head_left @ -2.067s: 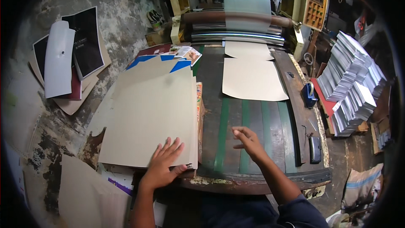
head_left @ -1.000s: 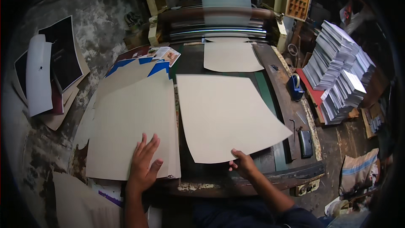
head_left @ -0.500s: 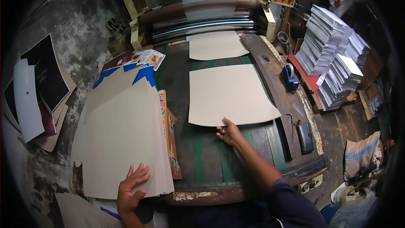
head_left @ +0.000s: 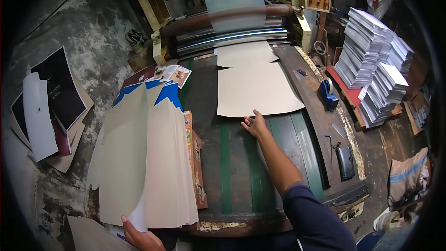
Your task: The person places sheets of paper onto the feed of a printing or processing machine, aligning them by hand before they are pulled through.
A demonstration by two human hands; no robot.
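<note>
A pale beige sheet lies on the machine's feed table, its far edge meeting or overlapping another sheet at the rollers. My right hand is at the near edge of the nearer sheet, thumb tip over the edge, fingers apart and off the paper. On the left stands a thick stack of beige sheets. My left hand grips the near edge of its top sheet, whose right side curls up off the stack. The fingers under that sheet are hidden.
Rollers with a hanging translucent film cross the far end. A blue tape dispenser, a hex key and a dark case lie along the right side. Tall paper stacks stand beyond; loose sheets are at far left.
The nearer sheet has moved forward to the one at the rollers, with my right hand following. My left hand, earlier spread flat on the stack, now holds the top sheet with its side raised.
</note>
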